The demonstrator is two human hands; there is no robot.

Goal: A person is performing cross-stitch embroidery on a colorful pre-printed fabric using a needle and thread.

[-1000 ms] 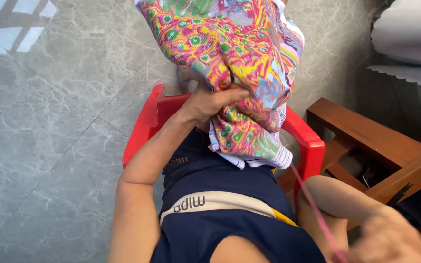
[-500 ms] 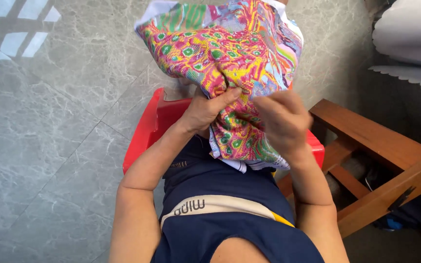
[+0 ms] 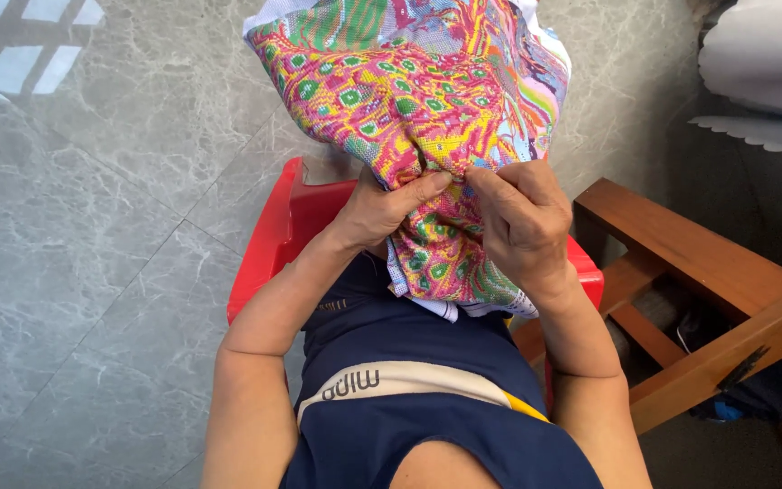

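Multicoloured embroidered cloth (image 3: 409,100) pinched between both hands (image 3: 454,213).

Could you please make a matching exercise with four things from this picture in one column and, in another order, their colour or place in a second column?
Things:
1. embroidered cloth
2. plastic chair
3. wooden frame
4. floor

Descriptions:
A. grey marble-look tiles
B. brown, at the person's right
C. red, under the person
D. many colours, held by left hand and right hand

Pairs: 1-D, 2-C, 3-B, 4-A
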